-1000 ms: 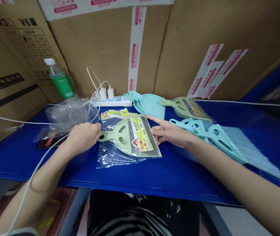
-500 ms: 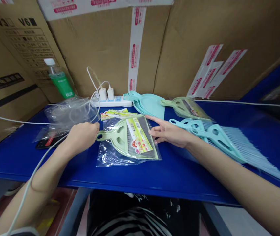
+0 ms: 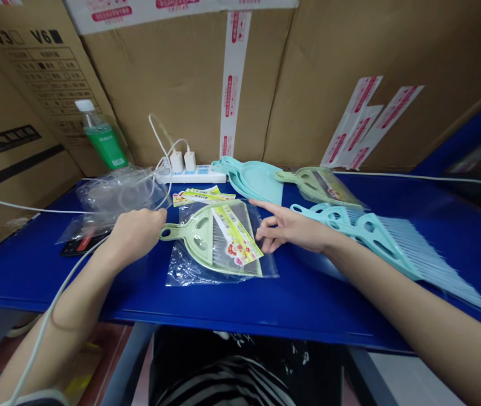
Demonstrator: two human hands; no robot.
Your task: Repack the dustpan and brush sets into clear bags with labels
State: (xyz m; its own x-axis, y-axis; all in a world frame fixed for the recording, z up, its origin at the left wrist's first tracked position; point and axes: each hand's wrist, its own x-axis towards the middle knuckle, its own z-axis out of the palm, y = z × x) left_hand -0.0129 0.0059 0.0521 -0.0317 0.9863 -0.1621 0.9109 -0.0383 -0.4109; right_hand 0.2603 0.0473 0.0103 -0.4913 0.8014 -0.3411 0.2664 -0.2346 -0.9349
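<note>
A pale green dustpan (image 3: 200, 225) lies with a matching hand brush at the table's middle, a bright floral label card (image 3: 240, 237) on top. A clear plastic bag (image 3: 181, 270) surrounds most of the set, while the handle sticks out past its left side. My left hand (image 3: 138, 231) is closed at the handle's end; its fingertips are partly hidden. Over the bag's right edge, my right hand (image 3: 291, 225) has one finger stretched along the upper corner. Its other fingers are curled against the edge, seemingly pinching the film.
Light blue dustpans (image 3: 257, 177) and another bagged green set (image 3: 325, 183) lie behind. Blue brushes (image 3: 375, 237) spread to the right. Label cards (image 3: 202, 194), a white power strip (image 3: 202, 173), loose plastic bags (image 3: 117, 192) and a green-labelled bottle (image 3: 105, 141) stand left. Cardboard boxes (image 3: 181, 73) wall the back.
My left hand has moved slightly left, and the green dustpan set has shifted left with it inside the bag. The bag and my right hand have stayed almost in place.
</note>
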